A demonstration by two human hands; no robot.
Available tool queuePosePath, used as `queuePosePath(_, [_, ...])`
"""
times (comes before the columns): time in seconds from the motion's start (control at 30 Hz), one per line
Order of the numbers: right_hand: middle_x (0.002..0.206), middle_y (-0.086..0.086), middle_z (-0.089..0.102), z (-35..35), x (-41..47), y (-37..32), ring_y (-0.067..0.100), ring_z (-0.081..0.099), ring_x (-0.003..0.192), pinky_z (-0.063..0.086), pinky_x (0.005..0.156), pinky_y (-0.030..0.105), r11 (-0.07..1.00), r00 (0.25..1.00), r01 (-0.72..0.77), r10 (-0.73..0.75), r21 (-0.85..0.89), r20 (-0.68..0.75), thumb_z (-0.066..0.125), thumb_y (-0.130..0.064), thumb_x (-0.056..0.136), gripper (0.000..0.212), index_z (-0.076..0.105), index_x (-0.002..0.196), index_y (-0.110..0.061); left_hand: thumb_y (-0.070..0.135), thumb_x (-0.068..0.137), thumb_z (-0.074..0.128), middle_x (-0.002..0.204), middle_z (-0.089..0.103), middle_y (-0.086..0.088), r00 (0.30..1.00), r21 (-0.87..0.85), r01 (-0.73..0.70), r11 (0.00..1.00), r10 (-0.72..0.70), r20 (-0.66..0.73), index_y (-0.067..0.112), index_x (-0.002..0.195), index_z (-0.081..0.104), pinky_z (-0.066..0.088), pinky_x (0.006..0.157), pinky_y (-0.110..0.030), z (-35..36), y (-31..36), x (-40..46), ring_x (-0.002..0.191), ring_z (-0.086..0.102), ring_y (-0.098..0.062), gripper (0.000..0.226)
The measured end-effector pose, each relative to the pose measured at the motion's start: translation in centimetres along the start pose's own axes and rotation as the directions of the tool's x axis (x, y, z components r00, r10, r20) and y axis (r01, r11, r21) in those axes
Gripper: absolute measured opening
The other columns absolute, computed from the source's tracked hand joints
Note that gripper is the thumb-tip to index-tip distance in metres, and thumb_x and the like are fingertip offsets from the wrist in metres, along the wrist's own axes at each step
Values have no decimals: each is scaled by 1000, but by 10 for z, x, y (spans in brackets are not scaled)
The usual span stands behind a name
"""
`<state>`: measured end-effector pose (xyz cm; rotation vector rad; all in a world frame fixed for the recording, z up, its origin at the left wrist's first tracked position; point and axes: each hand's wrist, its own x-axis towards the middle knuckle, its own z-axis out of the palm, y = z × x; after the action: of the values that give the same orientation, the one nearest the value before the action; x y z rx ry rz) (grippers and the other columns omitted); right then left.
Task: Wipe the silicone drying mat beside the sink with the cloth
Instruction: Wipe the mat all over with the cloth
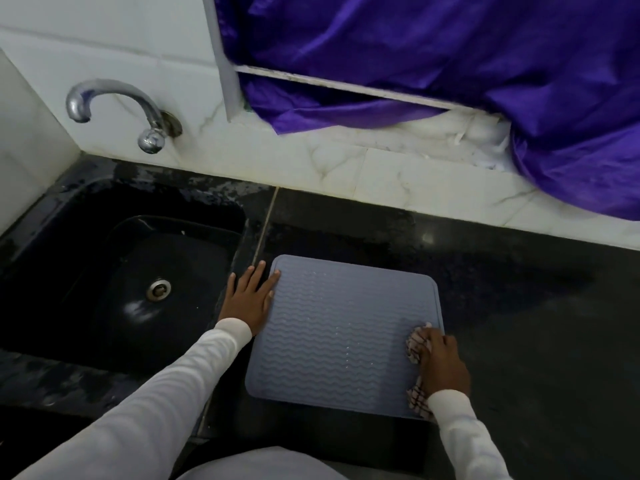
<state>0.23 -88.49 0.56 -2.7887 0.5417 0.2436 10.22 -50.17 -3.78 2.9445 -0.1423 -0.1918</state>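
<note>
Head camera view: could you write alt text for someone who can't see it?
A right hand presses a checked cloth onto the right edge of a grey ridged silicone mat on a dark counter, while the left hand lies flat at its left edge. A black sink sits to the left.

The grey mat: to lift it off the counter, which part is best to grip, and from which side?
Probably the far right corner of the mat, approached from the right: it lies flat, and the left hand and the cloth under the right hand occupy other edges.

1. A chrome tap [114, 110] juts from the white marble-tiled wall [325, 161].
2. Purple fabric [450, 57] drapes over a ledge, possibly a window sill.
3. The black countertop [519, 306] looks wet.
</note>
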Motion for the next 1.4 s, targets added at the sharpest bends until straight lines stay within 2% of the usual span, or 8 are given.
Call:
queuePosePath(0.37, [121, 11, 49, -21, 2, -29, 37, 61, 93, 52, 79, 41, 993, 999, -40, 38, 111, 21, 51, -18, 93, 23, 54, 116, -19, 50, 100, 11, 160, -12, 6, 995, -42, 46, 998, -42, 93, 36, 145, -18, -7, 118, -46, -4, 5, -1, 147, -9, -17, 56])
queuePosePath(0.6, [97, -3, 55, -22, -34, -129, -13, 59, 63, 44, 53, 6, 916, 950, 231, -285, 328, 127, 52, 2, 92, 17, 58, 94, -14, 58, 85, -6, 160, -3, 6, 999, -130, 41, 991, -38, 24, 35, 149, -4, -12, 115, -42, 12, 3, -12, 147, -8, -15, 69])
queuePosePath(0.73, [116, -1, 51, 19, -48, -196, 15, 61, 93, 47, 77, 25, 878, 869, 423, -463, 225, 172, 52, -17, 91, 19, 55, 108, -25, 55, 85, -5, 160, -4, 7, 1000, -110, 29, 993, -29, 5, 35, 151, -1, -11, 115, -42, 11, 2, -12, 147, -6, -16, 69])
queuePosePath(0.83, [139, 11, 40, 46, -53, -225, 34, 58, 104, 47, 85, 41, 854, 818, 516, -516, 73, 254, 43, -19, 97, 39, 42, 136, -16, 50, 89, -2, 160, 0, 5, 999, -77, 33, 996, -35, -23, 33, 151, 2, -7, 116, -44, 15, 3, -12, 147, -2, -18, 64])
queuePosePath(1.03, [129, -2, 51, 55, -56, -202, 25, 60, 105, 50, 90, 39, 897, 870, 404, -437, 179, 226, 4, -62, 94, 66, 39, 140, -31, 39, 97, 12, 159, 3, 2, 995, -80, 58, 995, -64, -79, 28, 151, 6, -5, 116, -45, 22, 8, -12, 147, 2, -20, 56])
queuePosePath(1.1, [127, -5, 51, 52, -56, -187, 24, 60, 104, 50, 85, 35, 907, 875, 398, -420, 136, 239, 22, -50, 99, 45, 44, 135, -34, 40, 97, 9, 159, 3, 3, 994, -88, 53, 995, -60, -87, 28, 151, 7, -5, 116, -45, 22, 7, -12, 147, 2, -20, 56])
queuePosePath(1.23, [138, -5, 41, 43, -47, -137, 22, 61, 104, 52, 80, 37, 946, 919, 323, -315, 4, 235, 12, -50, 87, 61, 31, 144, -38, 38, 99, 16, 160, 9, 1, 993, -97, 52, 994, -62, -104, 28, 152, 8, -5, 116, -45, 27, 4, -12, 146, 2, -19, 54])
queuePosePath(1.4, [138, -7, 40, 28, -42, -106, 19, 61, 106, 50, 85, 37, 978, 961, 206, -196, -31, 196, 43, -32, 98, 56, 20, 149, -41, 38, 100, 14, 160, 1, 2, 995, -113, 24, 993, -35, -93, 29, 153, 4, -8, 116, -45, 28, 1, -11, 147, -6, -18, 55])
